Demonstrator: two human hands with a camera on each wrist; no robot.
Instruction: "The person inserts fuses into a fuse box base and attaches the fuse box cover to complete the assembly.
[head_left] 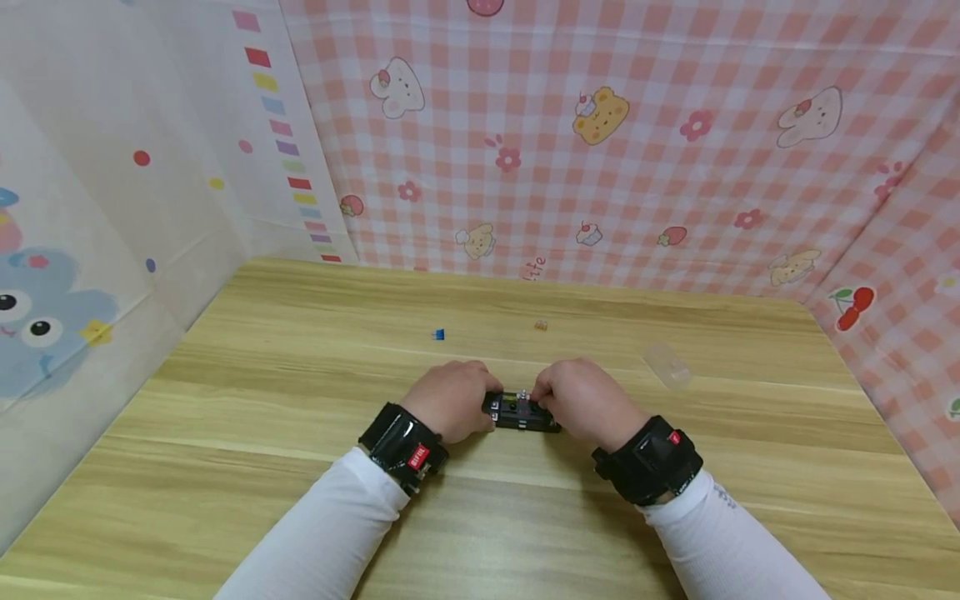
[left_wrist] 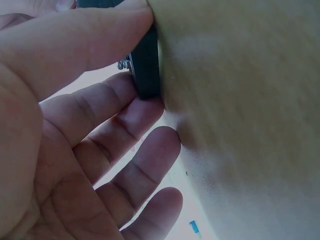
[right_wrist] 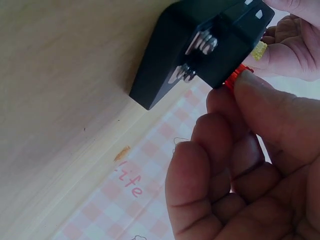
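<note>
the wood-grain tabletop (head_left: 247, 367) carries everything; with the black fuse block as the clock's centre in the head view, the left hand (head_left: 453, 402) lies at nine o'clock and the right hand (head_left: 588, 404) at three. the black fuse block (head_left: 536, 418) sits between them, its left end pinched by the left thumb and fingers. a clear plastic cover (head_left: 667, 367) lies well apart, between two and three. the blue blade fuse (head_left: 438, 334) is toward ten and the orange blade fuse (head_left: 541, 326) just past twelve. the right thumb and forefinger pinch the red blade fuse (right_wrist: 234, 76) right at the block; whether its prongs sit in a slot is hidden. a yellow blade fuse (right_wrist: 259, 50) shows just beyond it. to handle this well, i'd keep the block flat and braced at nine o'clock, grip the red fuse squarely by its plastic body, and apply force straight along its prongs, since rocking could bend them or skid the block.
</note>
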